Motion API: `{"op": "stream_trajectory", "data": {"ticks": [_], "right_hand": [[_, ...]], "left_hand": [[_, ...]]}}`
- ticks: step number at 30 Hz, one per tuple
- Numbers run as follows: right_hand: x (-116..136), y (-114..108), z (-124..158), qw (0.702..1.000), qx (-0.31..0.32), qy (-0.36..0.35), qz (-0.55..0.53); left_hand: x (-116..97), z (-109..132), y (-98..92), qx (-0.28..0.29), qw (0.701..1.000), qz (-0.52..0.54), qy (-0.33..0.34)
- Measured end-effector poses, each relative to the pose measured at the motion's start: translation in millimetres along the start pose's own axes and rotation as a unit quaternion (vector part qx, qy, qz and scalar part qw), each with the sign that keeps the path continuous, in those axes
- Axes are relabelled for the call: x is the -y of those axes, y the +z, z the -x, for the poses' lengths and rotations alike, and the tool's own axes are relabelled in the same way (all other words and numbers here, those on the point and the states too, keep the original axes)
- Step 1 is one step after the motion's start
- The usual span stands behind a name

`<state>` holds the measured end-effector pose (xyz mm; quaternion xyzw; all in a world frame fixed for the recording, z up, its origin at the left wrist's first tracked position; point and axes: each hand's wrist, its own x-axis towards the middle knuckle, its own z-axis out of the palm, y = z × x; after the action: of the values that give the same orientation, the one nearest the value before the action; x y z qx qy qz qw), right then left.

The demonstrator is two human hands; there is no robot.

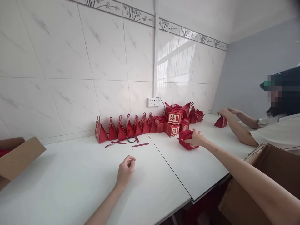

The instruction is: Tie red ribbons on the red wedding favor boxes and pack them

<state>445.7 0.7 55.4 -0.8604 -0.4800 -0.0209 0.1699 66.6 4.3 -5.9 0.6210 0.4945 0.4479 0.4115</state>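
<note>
My right hand (197,139) reaches out over the table and grips a red gift box (188,146) by its upper right side. That box stands on the tabletop just in front of a pile of red boxes (172,129) with gold and white character labels. Near the middle of the table, my left hand (126,170) hovers or rests with its fingers curled in, and nothing shows in them. Beyond it lie flat red strips (140,145) and a dark ring (131,139). Along the wall stands a row of red triangular boxes with loops (122,131).
An open cardboard carton (25,157) sits at the left edge, another carton (257,187) at the lower right. Across a seam in the white table (77,175), a co-worker's hands (226,112) hold a red triangular box (220,122). A power strip (154,102) is on the wall.
</note>
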Motion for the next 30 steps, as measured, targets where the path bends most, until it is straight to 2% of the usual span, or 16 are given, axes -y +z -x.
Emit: {"op": "stream_trajectory", "data": {"ticks": [3,7,9,13,16,19,22,26,30], "right_hand": [[36,-7,23,0.997,0.029,-0.076,-0.002],[106,0,70,0.973,0.006,-0.225,-0.055],[141,12,95,0.954,-0.011,-0.277,-0.112],[202,51,135,0.912,-0.03,-0.313,-0.264],[232,82,150,0.878,-0.057,-0.337,-0.336],[244,107,154,0.865,-0.066,-0.333,-0.37],[239,118,155,0.857,-0.023,-0.338,-0.388],[221,109,153,0.83,0.066,-0.359,-0.422],[213,97,145,0.801,0.127,-0.309,-0.496]], "left_hand": [[1,2,2.1,0.004,1.0,0.022,-0.002],[4,6,1.8,-0.022,0.998,0.067,-0.001],[6,6,-3.6,-0.054,0.995,0.079,-0.004],[8,0,-28.2,-0.121,0.987,0.106,0.013],[11,-8,-47.7,-0.116,0.982,0.147,0.037],[15,-16,-55.8,-0.106,0.982,0.147,0.053],[17,-20,-53.2,-0.105,0.983,0.136,0.061],[15,-22,-50.5,-0.066,0.985,0.15,0.062],[17,-23,-58.4,-0.06,0.988,0.127,0.057]]}}
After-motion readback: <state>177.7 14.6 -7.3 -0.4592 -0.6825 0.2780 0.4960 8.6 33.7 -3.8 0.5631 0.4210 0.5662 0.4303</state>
